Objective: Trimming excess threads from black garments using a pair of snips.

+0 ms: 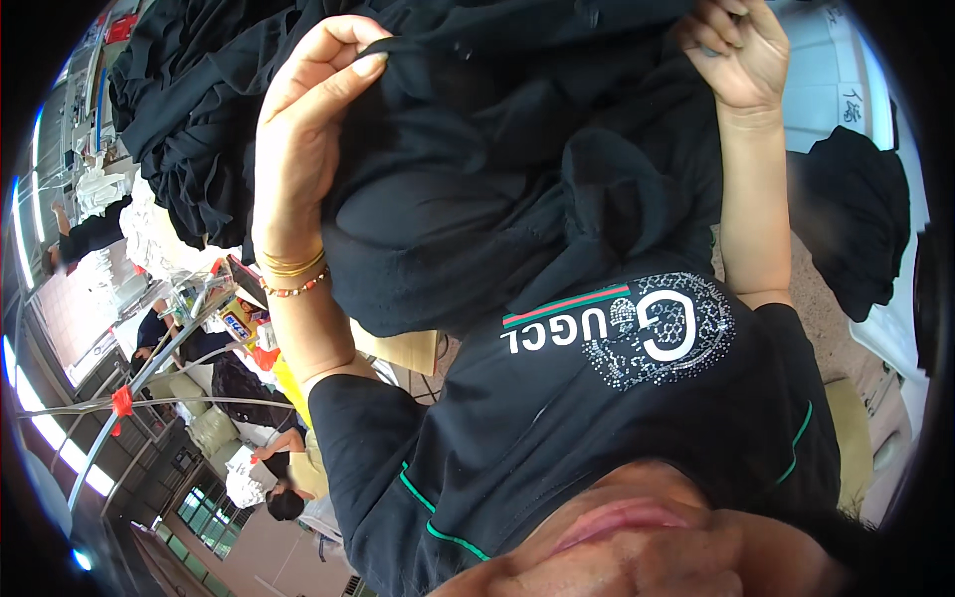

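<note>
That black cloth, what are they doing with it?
A person holds a black garment up with both bare hands. The left hand pinches one edge between thumb and fingers, and the right hand grips the other edge in a fist. The cloth hangs bunched between them. A pile of dark clothes lies behind the left hand, where other people work.

A pale work table (826, 90) shows at the upper right, its surface mostly bare. A heap of black garments (856, 219) lies on it near the right edge, crumpled and loosely piled.
</note>
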Tool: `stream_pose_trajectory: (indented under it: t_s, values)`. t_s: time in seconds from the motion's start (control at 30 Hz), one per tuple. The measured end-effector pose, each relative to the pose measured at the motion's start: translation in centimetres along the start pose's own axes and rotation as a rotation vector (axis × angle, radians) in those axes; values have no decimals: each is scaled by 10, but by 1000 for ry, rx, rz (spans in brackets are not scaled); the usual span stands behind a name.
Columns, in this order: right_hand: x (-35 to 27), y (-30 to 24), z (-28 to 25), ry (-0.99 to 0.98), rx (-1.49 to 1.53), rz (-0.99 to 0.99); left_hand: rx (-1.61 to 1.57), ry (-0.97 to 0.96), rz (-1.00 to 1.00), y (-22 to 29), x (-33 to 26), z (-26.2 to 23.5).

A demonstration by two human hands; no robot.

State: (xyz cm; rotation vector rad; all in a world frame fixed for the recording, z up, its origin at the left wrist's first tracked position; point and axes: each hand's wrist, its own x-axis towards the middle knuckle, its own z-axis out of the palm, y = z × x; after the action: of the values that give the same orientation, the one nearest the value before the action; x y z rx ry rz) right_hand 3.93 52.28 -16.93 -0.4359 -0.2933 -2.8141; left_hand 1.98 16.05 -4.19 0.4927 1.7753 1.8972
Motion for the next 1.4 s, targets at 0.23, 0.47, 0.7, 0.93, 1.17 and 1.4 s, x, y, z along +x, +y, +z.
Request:
stream_pose_trajectory:
  t_s: [0.23,0.47,0.7,0.93,1.17,1.4]
  values:
    - [-1,-17,28,421,-553,-99,-69,-31,-60,4,8,-6]
    - [7,-7,25,429,-471,-155,33,54,-206,0,4,-5]
    - [6,5,33,455,-518,-117,-1,43,-220,2,2,-22]
    - [18,8,-32,-137,-375,95,514,185,-171,-1,4,-26]
    - [8,28,13,578,-890,-94,1239,173,268,18,11,2]
    - [8,24,12,563,-846,-102,1284,-256,455,57,44,66]
